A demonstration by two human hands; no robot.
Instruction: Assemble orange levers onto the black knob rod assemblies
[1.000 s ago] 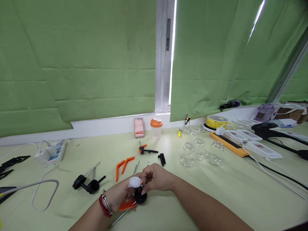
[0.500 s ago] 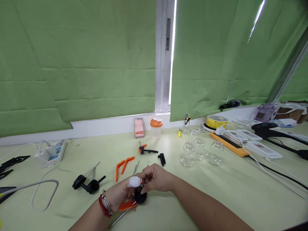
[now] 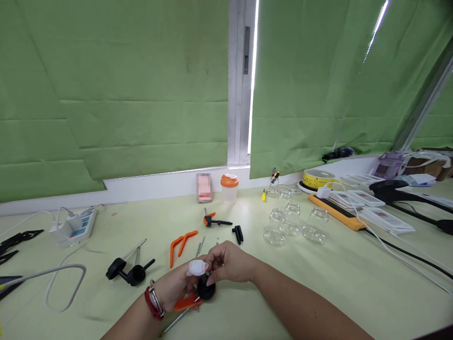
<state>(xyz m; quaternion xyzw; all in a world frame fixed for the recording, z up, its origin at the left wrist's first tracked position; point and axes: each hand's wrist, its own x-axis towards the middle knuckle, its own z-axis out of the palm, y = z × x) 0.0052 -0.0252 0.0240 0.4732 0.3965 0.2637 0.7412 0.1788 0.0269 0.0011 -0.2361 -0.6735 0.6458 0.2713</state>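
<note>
My left hand [image 3: 175, 284], with a white cover on its thumb, is closed around an assembly made of a round black part [image 3: 206, 289], an orange handle [image 3: 186, 302] and a long thin metal rod [image 3: 175, 323]. The rod slants down towards the table's front edge. From the right, my right hand [image 3: 230, 262] pinches at the top of the black part beside the left thumb. Its fingertips partly hide whatever small piece is there. Just beyond my hands lie two bent orange handles [image 3: 183, 243] and thin metal rods [image 3: 200, 246].
Black parts with metal rods [image 3: 131, 271] lie to the left. Farther back are an orange-and-black piece [image 3: 212, 221], small black pieces [image 3: 238, 234] and an orange-lidded cup [image 3: 230, 189]. Glass jars [image 3: 292, 221], a yellow tape roll [image 3: 318, 179] and an orange power strip [image 3: 336, 213] occupy the right.
</note>
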